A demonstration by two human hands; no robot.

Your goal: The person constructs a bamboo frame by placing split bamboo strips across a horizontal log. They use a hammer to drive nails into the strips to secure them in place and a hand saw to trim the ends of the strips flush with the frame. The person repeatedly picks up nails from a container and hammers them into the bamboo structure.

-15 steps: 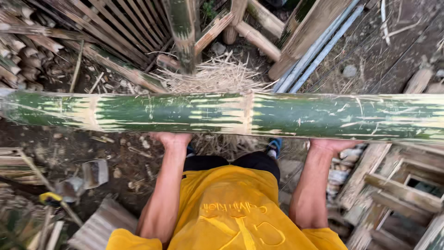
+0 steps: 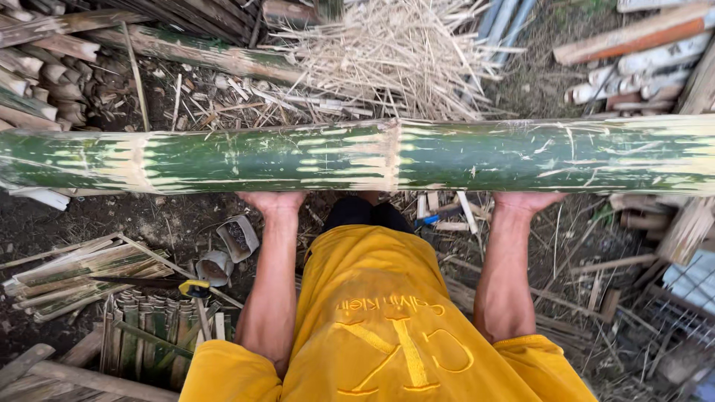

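A thick green bamboo pole (image 2: 357, 155) with pale scraped patches spans the whole view horizontally in front of me. My left hand (image 2: 272, 201) is under the pole left of its middle node, palm up against its underside. My right hand (image 2: 527, 201) supports it from below further right. Both forearms reach forward on either side of my yellow shirt (image 2: 380, 320). The fingers of both hands are hidden behind the pole.
Dry straw and shavings (image 2: 395, 52) lie beyond the pole. Cut bamboo pieces (image 2: 45, 67) are stacked at upper left, split slats (image 2: 82, 272) at lower left with a yellow-handled tool (image 2: 195, 287). Timber planks (image 2: 640, 37) lie at upper right.
The view has shifted: the pole sits slightly lower in view and the ground beyond it with straw shows more. Both hands stay under the pole.
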